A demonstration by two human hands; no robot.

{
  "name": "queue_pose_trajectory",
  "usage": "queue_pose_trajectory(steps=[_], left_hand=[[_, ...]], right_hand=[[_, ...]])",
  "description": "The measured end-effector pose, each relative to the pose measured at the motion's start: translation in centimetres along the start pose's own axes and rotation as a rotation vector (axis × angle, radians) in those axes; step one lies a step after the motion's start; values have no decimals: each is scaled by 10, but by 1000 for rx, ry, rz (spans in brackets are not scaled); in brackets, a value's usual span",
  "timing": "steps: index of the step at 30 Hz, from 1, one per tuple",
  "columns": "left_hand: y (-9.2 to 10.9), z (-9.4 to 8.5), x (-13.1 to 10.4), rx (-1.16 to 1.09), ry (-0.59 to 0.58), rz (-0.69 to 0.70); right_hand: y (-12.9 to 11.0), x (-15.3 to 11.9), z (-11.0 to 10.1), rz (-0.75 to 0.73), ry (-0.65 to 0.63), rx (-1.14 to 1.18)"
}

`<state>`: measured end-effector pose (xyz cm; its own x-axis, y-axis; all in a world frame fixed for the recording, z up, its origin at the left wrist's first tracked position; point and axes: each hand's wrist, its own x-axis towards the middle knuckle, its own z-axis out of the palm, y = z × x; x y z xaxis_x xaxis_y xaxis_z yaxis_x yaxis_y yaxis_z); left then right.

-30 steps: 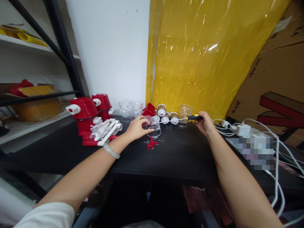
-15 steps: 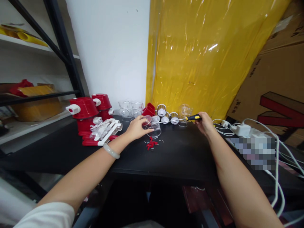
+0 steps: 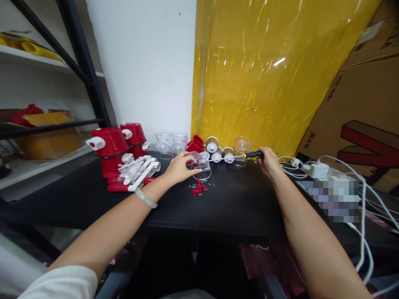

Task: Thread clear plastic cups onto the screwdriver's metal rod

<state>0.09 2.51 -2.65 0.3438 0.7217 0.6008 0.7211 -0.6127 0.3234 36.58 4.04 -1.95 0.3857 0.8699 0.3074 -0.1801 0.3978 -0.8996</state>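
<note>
My left hand [image 3: 181, 167] grips a clear plastic part [image 3: 203, 171] on the black table, fingers over its left side and thumb low in front. A screwdriver [image 3: 254, 154] with a black and yellow handle is held in my right hand [image 3: 268, 161]. Its long shaft points left, and the tip meets the clear part near its middle. Small red pieces [image 3: 198, 189] and several silver screws lie just in front of the clear part. Behind it are several silver cylindrical parts [image 3: 212, 144] and a red housing [image 3: 195, 143].
Stacked red housings [image 3: 110, 142] stand at the left, beside a pile of white and clear parts [image 3: 137, 170]. Clear cups [image 3: 171, 142] sit at the back. White cables and a charger [image 3: 319, 170] lie at the right, before a large cardboard box [image 3: 358, 108].
The screwdriver handle has turned slightly in my right hand, showing less yellow. My left hand and the clear part have stayed in place.
</note>
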Motion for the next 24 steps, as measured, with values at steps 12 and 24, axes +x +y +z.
queue_pose_trajectory(steps=[12,24], left_hand=[[1,0,0,7,2,-5],[-1,1,0,9,6,1]], right_hand=[[-3,-1,-3,23,-58,2],[-6,-4,-2,46,-80,146]])
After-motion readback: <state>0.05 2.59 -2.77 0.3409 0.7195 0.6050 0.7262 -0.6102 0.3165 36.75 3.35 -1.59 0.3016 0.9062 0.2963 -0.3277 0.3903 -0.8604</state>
